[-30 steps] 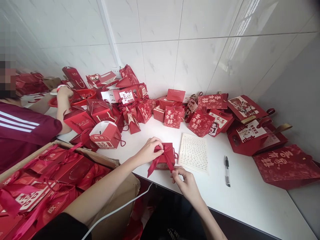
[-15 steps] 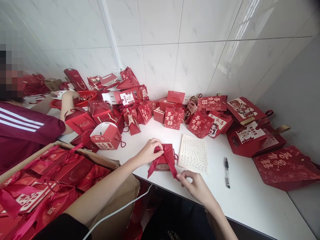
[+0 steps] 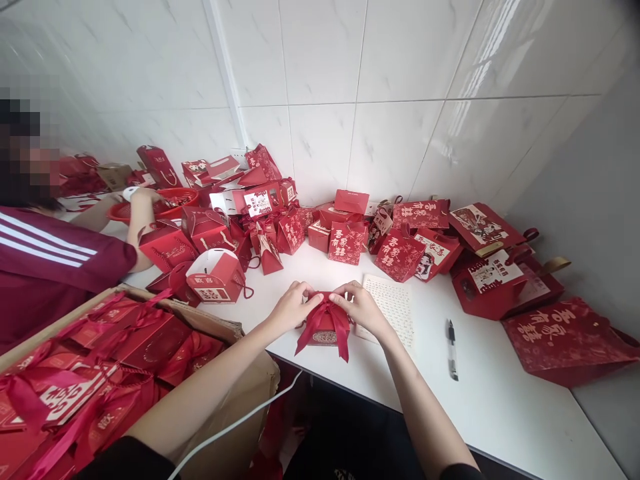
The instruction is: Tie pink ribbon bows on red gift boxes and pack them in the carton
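A small red gift box (image 3: 325, 336) with a pale medallion on its front stands near the table's front edge. Over its top lies a red ribbon bow (image 3: 336, 325), whose two tails hang down the front. My left hand (image 3: 294, 307) pinches the bow's left side between thumb and fingers. On the other side my right hand (image 3: 361, 307) grips the bow's right loop, thumb towards the knot. The fingertips partly cover the loops. A handwritten sheet (image 3: 393, 303) lies just right of the box, partly under my right hand.
An open carton (image 3: 227, 322) of ribboned boxes stands at left. Several red gift boxes (image 3: 347, 242) line the wall. A pen (image 3: 452, 350) lies at right. At far left, a co-worker's hand (image 3: 145, 199) reaches over a red basket (image 3: 187, 198). A white cable (image 3: 240, 417) crosses the foreground.
My right hand has let go of the ribbon's right tail and moved up to the bow beside my left hand. The tail now hangs free. The view has shifted slightly.
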A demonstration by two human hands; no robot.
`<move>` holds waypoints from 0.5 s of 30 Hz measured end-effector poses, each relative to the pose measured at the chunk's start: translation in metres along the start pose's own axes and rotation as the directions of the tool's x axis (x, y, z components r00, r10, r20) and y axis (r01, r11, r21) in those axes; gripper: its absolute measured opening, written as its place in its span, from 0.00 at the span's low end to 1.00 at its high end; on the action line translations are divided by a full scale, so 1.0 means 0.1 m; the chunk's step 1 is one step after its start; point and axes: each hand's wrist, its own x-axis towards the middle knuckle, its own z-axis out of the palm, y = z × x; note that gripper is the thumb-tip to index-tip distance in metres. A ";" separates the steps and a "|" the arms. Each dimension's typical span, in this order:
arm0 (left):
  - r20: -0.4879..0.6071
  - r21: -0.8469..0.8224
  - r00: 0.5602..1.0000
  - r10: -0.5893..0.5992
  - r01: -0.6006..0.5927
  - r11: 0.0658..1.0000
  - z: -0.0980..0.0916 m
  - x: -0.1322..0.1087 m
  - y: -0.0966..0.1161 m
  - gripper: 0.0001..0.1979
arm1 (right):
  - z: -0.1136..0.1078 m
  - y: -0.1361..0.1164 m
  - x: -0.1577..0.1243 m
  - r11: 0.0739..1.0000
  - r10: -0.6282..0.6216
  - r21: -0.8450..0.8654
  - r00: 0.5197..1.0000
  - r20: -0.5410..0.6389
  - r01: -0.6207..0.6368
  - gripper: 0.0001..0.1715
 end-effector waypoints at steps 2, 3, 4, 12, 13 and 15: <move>0.016 -0.035 1.000 -0.002 0.002 0.999 0.02 -0.01 0.01 0.12 | 0.00 0.01 -0.03 1.000 0.017 0.026 1.000 -0.025 -0.017 0.21; 0.014 -0.056 1.000 -0.001 0.002 0.998 0.03 -0.01 0.02 0.11 | 0.01 0.01 -0.04 0.998 0.039 0.044 0.998 -0.041 -0.037 0.21; 0.002 -0.081 1.000 -0.005 0.005 0.997 0.05 -0.01 0.02 0.10 | 0.02 0.01 -0.06 0.996 0.066 0.061 0.996 -0.058 -0.062 0.20; -0.267 -0.295 0.930 -0.254 0.172 0.940 0.40 0.02 0.13 0.08 | 0.15 -0.06 -0.19 0.936 0.275 0.287 0.934 -0.230 -0.205 0.21; -0.290 -0.309 0.917 -0.275 0.182 0.933 0.46 0.03 0.15 0.08 | 0.15 -0.06 -0.20 0.928 0.289 0.312 0.923 -0.252 -0.205 0.21; -0.339 -0.345 0.884 -0.322 0.201 0.917 0.59 0.02 0.20 0.07 | 0.14 -0.04 -0.22 0.918 0.299 0.348 0.908 -0.295 -0.189 0.22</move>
